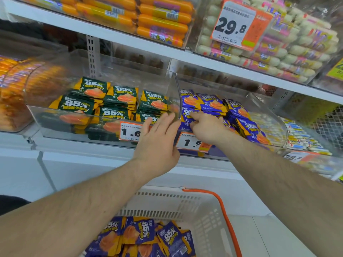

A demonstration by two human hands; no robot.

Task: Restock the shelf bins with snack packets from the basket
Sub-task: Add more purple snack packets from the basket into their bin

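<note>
Purple snack packets (141, 236) lie loose in the white basket (185, 204) with an orange handle, at the bottom of the view. On the shelf, a clear bin (267, 115) holds more purple packets (209, 103). My right hand (206, 128) is inside the front of this bin, its index finger stretched over a purple packet and the other fingers curled against it. To the left, a second clear bin (55, 127) holds green packets (113, 113). My left hand (157, 141) rests with straight fingers on the clear divider between the two bins.
Price tags reading 1.6 (130, 132) hang on both bin fronts. Orange sausages (163, 17) and white sausage packs (297, 52) fill the shelf above. More clear bins stand at far left and far right. A white cabinet front (83, 169) runs below the shelf.
</note>
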